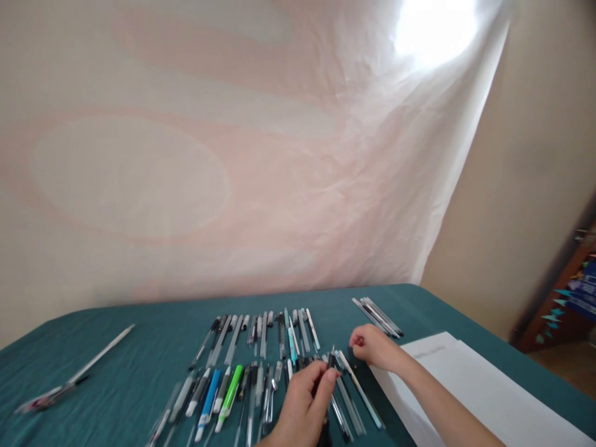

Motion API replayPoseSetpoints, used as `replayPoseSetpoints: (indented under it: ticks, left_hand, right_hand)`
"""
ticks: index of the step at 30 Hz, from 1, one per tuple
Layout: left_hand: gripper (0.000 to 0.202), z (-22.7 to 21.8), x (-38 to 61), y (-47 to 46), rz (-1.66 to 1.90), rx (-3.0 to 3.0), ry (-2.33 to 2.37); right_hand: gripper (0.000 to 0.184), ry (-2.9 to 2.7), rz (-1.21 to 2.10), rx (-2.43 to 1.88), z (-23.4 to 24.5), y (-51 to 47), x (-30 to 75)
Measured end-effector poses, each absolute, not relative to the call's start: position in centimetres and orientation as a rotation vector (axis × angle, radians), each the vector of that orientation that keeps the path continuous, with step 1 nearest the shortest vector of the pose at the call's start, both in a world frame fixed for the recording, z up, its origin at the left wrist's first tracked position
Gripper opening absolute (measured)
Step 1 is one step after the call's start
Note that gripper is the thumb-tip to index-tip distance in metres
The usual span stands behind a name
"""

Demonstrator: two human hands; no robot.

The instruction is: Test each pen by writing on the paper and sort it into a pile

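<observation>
My left hand is closed around a dark pen, held upright between thumb and fingers with its narrow tip pointing up. To the right, my right hand hovers by the edge of the paper, its fingers curled together; whatever they pinch, if anything, is hidden. Beneath and beside my left hand lie several pens, among them a pale blue-white pen, a green marker and a blue marker. Behind them runs a second row with a turquoise pen.
A stack of white paper lies under my right forearm. Several clear pens form a group near the back right. At the far left is a long white stick-like item. Green cloth covers the table, with a pale hanging sheet behind.
</observation>
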State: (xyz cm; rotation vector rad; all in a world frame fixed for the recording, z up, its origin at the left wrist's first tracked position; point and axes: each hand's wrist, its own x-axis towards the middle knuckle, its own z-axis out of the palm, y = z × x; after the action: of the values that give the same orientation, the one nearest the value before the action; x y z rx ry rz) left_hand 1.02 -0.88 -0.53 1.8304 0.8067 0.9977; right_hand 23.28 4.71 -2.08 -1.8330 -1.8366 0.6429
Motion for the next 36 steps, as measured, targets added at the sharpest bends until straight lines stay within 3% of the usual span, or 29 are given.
replayPoseSetpoints:
  ticks: [10,36]
  left_hand:
    - [0.035,-0.4,1.0,-1.0,1.006,1.837,0.783]
    - [0.031,0.1,1.1,-1.3,1.039,1.824,0.712]
  right_hand:
    - [0.024,-1.455,1.011,-1.191,3.2,2.3,20.2]
    - [0.027,-1.679,1.263,-1.122,4.3,0.6,18.7]
